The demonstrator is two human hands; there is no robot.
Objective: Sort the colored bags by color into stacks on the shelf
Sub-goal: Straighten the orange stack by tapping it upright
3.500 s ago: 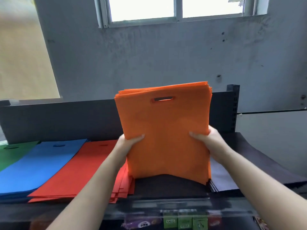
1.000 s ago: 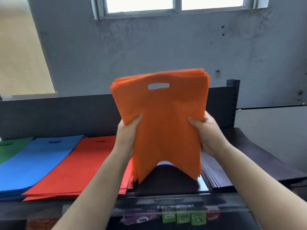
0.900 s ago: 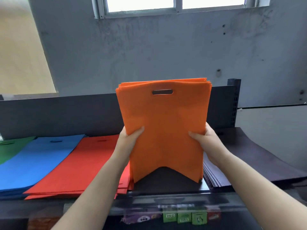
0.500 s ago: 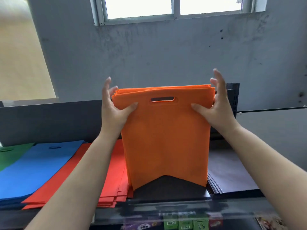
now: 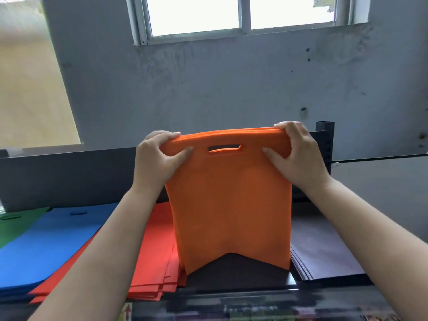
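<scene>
A bundle of orange bags stands upright on its bottom edge on the dark shelf, handle slot at the top. My left hand grips the bundle's top left corner and my right hand grips the top right corner, fingers curled over the upper edge. Flat on the shelf lie a red stack just left of the bundle, a blue stack further left, a green stack at the far left, and a dark grey stack on the right.
A dark back panel runs behind the shelf, with a black perforated post at its right end. Behind is a grey wall with a window. Labelled packets show blurred below the shelf's front edge.
Both hands moved from the bundle's sides up to its top corners and closed over the upper edge. The bundle, lifted a second ago, now rests with its bottom on the shelf.
</scene>
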